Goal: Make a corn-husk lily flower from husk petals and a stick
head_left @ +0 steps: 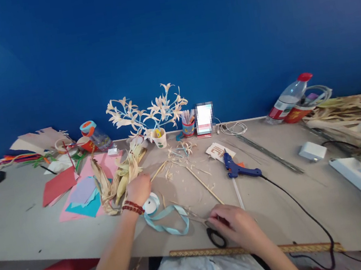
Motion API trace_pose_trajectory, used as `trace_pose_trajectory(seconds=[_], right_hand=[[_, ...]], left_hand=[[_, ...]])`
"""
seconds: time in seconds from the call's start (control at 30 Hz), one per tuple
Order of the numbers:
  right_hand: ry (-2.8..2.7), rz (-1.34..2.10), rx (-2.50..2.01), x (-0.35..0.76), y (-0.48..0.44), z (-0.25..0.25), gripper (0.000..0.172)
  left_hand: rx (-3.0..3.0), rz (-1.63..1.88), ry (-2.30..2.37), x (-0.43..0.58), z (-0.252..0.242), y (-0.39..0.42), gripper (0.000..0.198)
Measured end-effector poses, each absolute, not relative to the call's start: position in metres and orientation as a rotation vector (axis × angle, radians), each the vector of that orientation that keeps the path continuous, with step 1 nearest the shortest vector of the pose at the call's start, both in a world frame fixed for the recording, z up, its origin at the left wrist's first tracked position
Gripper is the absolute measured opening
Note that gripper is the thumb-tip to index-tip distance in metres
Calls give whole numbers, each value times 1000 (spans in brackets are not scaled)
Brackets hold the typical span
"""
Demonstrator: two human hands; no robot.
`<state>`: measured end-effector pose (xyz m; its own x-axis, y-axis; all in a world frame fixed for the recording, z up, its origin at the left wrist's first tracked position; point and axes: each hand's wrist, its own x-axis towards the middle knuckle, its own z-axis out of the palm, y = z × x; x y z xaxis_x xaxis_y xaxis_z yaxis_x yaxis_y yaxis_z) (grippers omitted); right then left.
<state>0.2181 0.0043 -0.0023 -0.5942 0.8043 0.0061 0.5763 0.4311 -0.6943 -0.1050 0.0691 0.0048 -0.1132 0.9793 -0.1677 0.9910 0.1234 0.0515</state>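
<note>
Over the remote feed I logged the left hand [138,189] lying knuckles up on the corn husks [116,186], with the fingers bent down over them. I could not tell whether they were clamped or only resting. A red bracelet [133,207] sat on that wrist. A white spool [150,203] lay just beside the wrist on its inner side. Pale blue ribbon [166,217] looped from the spool toward the other hand.

The right hand [239,226] was closed on the scissors [211,234], fingers wrapped over the black handles. The blades pointed away from the palm toward the ribbon, the tips near its loop. I could not make out whether the blades were apart.

A ruler [253,249] ran along the table [310,178] edge, just under the right hand on the body side. A thin stick [205,186] lay slanted between the two hands. The blue glue gun [239,170] sat beyond the right hand, well apart, its cord trailing off past that wrist.

Coloured paper [72,188] lay outside the left hand, touching the husks. Far beyond both hands stood a cup [159,138] holding husk flowers [149,110]. A bottle [289,97] lay far out past the right hand.
</note>
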Motion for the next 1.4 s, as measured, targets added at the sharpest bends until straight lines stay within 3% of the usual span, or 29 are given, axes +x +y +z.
trace_pose_trajectory(seconds=[0.1,0.2,0.47,0.77,1.0,1.07,1.23,1.33,1.4], right_hand=[[-2337,936,-1205,219,7,-4,23],[-2334,928,-1206,221,10,-4,24],[-2369,923,-1235,222,16,-3,25],[-2393,916,-1226,216,17,-1,24],[-2366,911,-1244,221,15,-5,24],[-2358,919,-1231,219,16,-5,23],[-2261,1056,-1117,202,17,7,20],[-2074,1196,-1031,181,17,23,18],[-1971,1299,-947,165,16,34,27]], left_hand=[[1928,-129,2261,-104,0,69,31],[1916,-51,2306,-111,5,64,20],[1766,292,2606,-173,33,51,28],[1732,398,2620,-165,3,53,22],[1756,610,2493,-168,16,39,21],[1760,748,2439,-168,26,25,23],[1543,1461,2306,-147,50,-11,21],[1125,1826,1822,-116,53,-13,17],[925,1824,1522,-90,49,-9,16]])
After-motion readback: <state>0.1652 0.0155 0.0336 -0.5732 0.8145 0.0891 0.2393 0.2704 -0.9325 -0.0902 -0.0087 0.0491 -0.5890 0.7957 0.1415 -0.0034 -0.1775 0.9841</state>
